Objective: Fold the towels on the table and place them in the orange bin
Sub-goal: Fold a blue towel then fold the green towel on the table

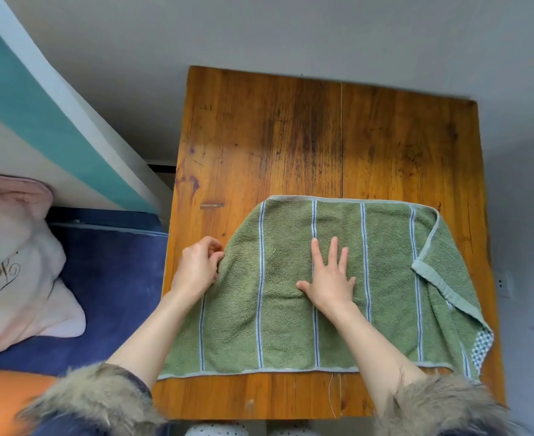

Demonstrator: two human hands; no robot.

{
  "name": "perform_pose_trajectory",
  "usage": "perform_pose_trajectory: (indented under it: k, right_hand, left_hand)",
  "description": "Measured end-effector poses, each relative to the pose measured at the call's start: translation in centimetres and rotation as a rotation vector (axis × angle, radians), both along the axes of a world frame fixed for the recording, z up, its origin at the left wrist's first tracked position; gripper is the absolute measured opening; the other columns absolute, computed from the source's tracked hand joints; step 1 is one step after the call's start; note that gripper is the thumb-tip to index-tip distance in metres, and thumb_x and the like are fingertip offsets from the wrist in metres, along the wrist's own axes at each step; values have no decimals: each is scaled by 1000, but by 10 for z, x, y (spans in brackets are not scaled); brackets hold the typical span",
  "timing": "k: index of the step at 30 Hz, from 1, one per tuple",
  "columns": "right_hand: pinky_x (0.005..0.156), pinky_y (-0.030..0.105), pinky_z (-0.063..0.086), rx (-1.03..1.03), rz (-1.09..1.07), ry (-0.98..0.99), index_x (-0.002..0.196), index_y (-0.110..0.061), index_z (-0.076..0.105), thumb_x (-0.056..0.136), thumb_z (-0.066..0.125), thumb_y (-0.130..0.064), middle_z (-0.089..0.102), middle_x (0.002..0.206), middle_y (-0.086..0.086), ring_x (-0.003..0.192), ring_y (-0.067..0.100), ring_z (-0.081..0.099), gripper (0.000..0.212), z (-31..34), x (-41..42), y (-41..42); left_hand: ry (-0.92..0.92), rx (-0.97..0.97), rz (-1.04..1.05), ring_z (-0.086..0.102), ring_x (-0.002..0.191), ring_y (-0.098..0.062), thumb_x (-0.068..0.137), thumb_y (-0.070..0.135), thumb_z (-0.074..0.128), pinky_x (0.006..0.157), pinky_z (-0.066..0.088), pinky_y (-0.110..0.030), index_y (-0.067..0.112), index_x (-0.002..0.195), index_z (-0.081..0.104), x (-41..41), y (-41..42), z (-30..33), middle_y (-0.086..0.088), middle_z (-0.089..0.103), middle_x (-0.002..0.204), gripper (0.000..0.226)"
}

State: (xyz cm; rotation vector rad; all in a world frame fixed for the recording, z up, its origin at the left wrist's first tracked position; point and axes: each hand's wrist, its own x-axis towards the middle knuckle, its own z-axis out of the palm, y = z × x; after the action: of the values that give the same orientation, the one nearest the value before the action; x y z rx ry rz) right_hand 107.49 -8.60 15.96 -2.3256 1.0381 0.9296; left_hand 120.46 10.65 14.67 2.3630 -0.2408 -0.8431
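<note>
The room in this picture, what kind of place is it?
Probably a bedroom or small living room at home. A pink pillow lies on a dark blue bed or sofa beside a worn wooden table, where a green striped towel is spread for folding.

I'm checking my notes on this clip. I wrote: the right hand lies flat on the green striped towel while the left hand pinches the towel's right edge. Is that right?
One detail is off. The left hand pinches the towel's left edge, not its right edge. The head view shows it at the towel's left side, near the table's left edge. The rest holds: the right hand lies flat on the green striped towel.
</note>
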Motion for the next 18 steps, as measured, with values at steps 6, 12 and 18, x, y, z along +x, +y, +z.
perform_pose_trajectory:
  k: [6, 12, 18]
  right_hand:
    - [110, 64, 10, 1, -2, 7, 148, -33, -12, 88, 61, -35, -32, 152, 3, 141, 30, -24, 95, 1, 1, 1]
    - [110, 64, 11, -5, 0, 12, 148, -33, -12, 88, 61, -35, -32, 151, 4, 141, 30, -25, 94, 1, 0, 1]
    - [110, 63, 11, -4, 0, 13, 147, -33, -12, 88, 61, -35, -33, 151, 4, 141, 30, -25, 95, 1, 1, 1]
  left_hand:
    - [12, 26, -31, 63, 78, -26, 89, 16, 60, 73, 56, -43, 12, 104, 61, -15, -3, -5, -5, 57, 99, 15]
    - [-21, 114, -67, 56, 99, -20, 84, 32, 66, 88, 50, -42, 13, 109, 58, -27, -5, -5, -2, 49, 111, 32]
    - [-38, 89, -165, 54, 92, -17, 88, 25, 59, 79, 50, -37, 19, 91, 59, -29, -11, -2, 3, 51, 99, 7]
